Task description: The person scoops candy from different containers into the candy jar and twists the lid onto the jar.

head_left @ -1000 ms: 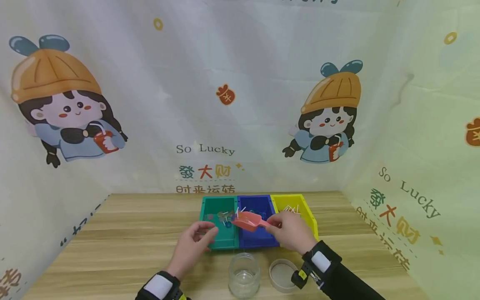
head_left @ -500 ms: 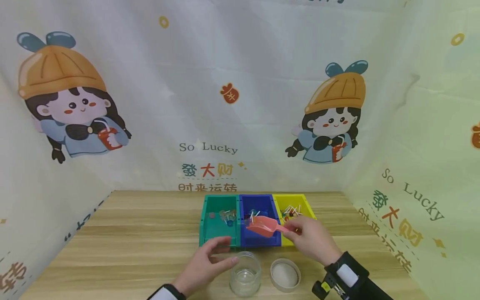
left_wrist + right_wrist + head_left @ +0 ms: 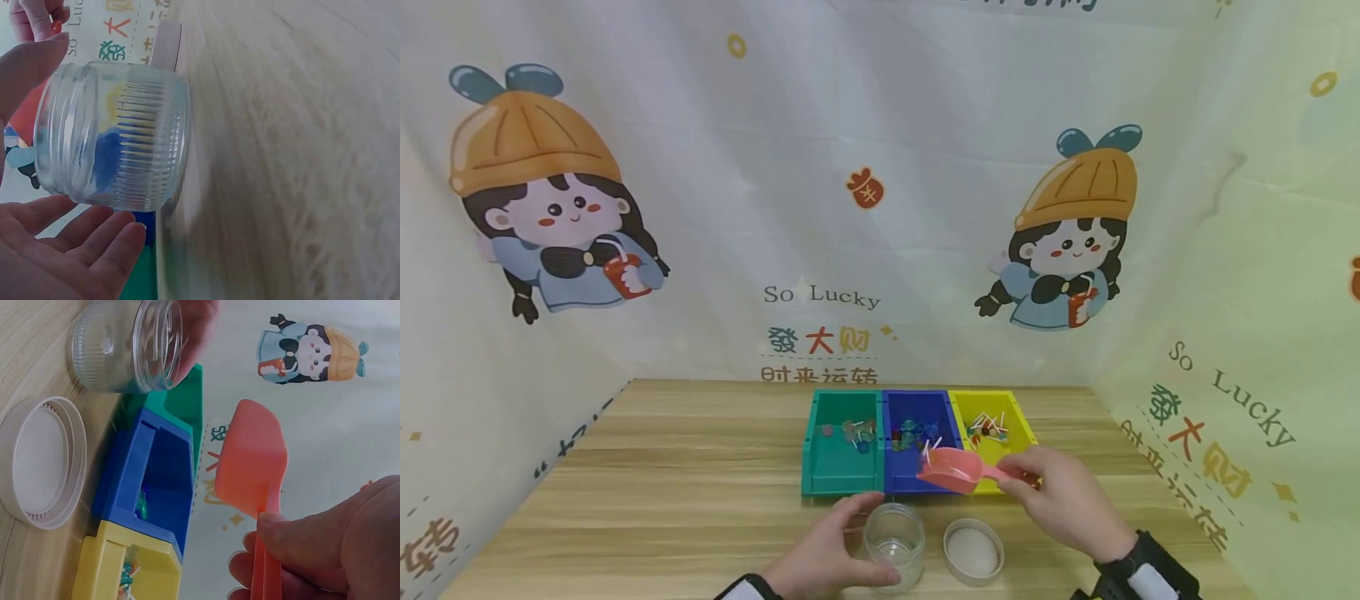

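Your right hand pinches the scoop by its handle, seemingly to hold it level near the blue bin, while your left hand, thumb and fingers apart, flanks the upright jar, perhaps to steady it.

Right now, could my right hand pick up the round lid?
Probably not as it stands: your right hand grips the pink scoop. Otherwise the way looks free, with nothing seen between that hand and the lid.
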{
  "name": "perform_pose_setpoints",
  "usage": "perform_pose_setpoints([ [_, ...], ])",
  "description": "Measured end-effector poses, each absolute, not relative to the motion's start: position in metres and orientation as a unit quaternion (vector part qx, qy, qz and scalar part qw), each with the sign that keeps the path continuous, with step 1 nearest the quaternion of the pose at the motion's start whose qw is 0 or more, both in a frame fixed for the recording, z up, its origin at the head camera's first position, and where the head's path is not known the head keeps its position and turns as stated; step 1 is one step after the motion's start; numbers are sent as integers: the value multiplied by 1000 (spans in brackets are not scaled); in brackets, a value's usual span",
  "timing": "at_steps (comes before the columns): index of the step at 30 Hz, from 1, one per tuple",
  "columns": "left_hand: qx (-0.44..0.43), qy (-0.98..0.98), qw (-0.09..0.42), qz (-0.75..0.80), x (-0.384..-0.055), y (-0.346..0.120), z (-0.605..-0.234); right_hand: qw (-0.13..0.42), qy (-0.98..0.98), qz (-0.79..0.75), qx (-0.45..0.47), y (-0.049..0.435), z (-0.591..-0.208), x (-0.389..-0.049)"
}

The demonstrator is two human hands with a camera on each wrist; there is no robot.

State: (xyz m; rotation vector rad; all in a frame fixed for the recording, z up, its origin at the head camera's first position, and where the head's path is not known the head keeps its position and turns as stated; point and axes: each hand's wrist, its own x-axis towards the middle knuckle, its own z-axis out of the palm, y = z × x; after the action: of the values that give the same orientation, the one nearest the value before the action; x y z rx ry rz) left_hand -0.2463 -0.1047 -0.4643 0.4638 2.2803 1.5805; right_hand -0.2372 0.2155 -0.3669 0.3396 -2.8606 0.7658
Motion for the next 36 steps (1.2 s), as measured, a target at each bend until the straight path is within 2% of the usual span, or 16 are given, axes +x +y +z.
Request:
perform_pose_setpoints([
  [8, 181, 803, 152, 547, -247, -102, -468, 72, -955, 259, 123, 222, -361, -225],
  [22, 147, 800, 178, 554, -250, -99, -470, 49, -961, 243, 125, 211, -358, -220],
  [30, 123, 804, 187, 550, -250, -97, -467, 73, -964, 207, 152, 207, -358, -216],
  [36, 131, 802, 188, 552, -250, -97, -467, 127, -960, 155, 195, 200, -359, -212],
])
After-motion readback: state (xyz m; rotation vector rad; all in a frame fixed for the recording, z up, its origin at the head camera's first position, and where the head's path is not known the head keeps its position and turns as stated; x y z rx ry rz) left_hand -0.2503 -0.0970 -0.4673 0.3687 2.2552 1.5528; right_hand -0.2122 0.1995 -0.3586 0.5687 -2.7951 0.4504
